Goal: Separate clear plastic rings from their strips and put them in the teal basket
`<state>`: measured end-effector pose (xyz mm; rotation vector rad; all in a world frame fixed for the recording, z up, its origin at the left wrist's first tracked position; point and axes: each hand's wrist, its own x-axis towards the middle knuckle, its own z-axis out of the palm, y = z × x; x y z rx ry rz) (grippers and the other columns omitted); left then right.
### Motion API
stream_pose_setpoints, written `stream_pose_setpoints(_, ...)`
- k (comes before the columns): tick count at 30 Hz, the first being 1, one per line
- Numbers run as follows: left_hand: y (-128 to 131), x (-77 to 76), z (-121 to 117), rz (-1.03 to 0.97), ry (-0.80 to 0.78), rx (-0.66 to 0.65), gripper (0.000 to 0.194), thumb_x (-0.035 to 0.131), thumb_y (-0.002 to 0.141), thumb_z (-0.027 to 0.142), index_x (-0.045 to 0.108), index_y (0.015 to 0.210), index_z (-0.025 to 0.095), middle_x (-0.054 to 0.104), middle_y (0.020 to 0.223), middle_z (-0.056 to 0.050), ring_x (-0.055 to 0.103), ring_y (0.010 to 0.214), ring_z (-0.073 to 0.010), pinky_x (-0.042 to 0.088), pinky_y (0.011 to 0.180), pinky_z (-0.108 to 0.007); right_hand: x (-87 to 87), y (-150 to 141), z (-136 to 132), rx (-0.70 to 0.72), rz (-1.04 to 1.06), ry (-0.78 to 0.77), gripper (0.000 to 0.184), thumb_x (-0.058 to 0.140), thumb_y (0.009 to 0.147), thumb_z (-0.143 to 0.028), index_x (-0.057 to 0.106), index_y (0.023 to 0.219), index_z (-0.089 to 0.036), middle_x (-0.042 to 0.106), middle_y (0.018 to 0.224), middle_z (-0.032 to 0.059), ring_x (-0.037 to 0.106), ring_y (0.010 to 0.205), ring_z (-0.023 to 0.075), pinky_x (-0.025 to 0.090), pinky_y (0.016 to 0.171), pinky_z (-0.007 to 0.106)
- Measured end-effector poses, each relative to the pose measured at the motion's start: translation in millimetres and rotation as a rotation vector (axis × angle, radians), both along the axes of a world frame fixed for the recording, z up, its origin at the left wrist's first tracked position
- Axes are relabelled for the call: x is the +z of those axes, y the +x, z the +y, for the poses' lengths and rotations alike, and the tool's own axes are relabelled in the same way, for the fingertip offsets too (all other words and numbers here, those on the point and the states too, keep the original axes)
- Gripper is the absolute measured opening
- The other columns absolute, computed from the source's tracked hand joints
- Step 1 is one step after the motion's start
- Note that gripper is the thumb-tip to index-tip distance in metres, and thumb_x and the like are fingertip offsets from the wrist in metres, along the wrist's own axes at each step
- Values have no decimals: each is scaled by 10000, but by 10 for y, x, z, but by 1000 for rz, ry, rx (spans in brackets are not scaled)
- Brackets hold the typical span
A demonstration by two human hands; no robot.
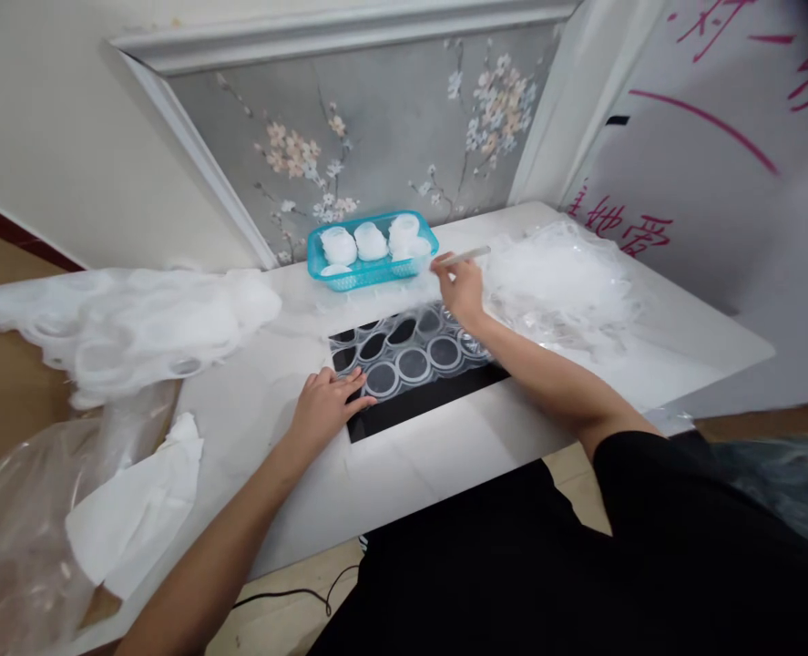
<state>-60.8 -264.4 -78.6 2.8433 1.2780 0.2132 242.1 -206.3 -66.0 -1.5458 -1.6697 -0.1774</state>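
A translucent sheet with rows of round shapes [414,363] lies over a black rectangular mat [404,415] on the white table. The fingers of my left hand [328,401] are spread flat at the sheet's left end. My right hand [464,290] is closed around a slim, pale grey stick-like tool [468,257], held above the sheet's far right part. Just left of that hand stands a blue plastic basket [369,279], holding several stacks of thin white discs [371,241]. Whether the right fingers also hold a disc is too blurred to tell.
On the right of the table [444,456] is a heap of clear film scraps [567,278]. More perforated translucent sheets [150,319] hang over the left edge, above a clear plastic bag [27,519] and crumpled white paper [140,510]. A floral wall panel [390,128] rises behind the basket.
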Motion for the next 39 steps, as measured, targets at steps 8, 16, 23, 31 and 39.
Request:
stream_pose_setpoints(8, 397, 171, 14, -57, 81, -2, 459, 519, 857, 562, 713, 1067, 203, 686, 1153, 0, 501, 939, -250, 399, 818, -370, -246, 109, -454, 298, 325, -305, 262, 535, 871, -357, 692, 785, -165, 713, 815, 49, 651, 755, 204, 493, 693, 299)
stream_pose_setpoints(16, 1120, 112, 18, 39, 104, -235, 574, 420, 891, 591, 579, 1263, 184, 583, 1314, -52, 473, 1075, -280, 364, 842, -389, -313, 74, -516, 331, 405, -368, 292, 534, 859, -392, 668, 733, -166, 707, 846, 56, 656, 775, 202, 497, 681, 289)
stream_pose_setpoints(23, 1143, 41, 51, 34, 75, -232, 600, 390, 895, 606, 564, 1278, 179, 581, 1317, -32, 465, 1058, -280, 355, 836, -389, -291, 90, -531, 328, 407, -370, 283, 538, 860, -400, 670, 759, -171, 705, 811, 47, 651, 769, 204, 489, 685, 288)
stream_pose_setpoints(31, 1152, 50, 57, 49, 52, -235, 577, 441, 882, 594, 570, 1266, 184, 584, 1312, -34, 472, 1045, -268, 353, 838, -377, -366, 63, -555, 303, 153, -291, 240, 512, 892, -323, 699, 824, -189, 718, 894, 51, 632, 925, 231, 463, 843, 352)
stream_pose_setpoints(39, 1235, 175, 128, 100, 41, -256, 518, 463, 875, 587, 690, 1078, 168, 689, 1104, -83, 521, 969, -270, 357, 805, -368, -82, 491, -281, -134, -30, -25, 314, 381, 937, -252, 686, 919, -178, 701, 998, 100, 544, 1069, 285, 348, 972, 475)
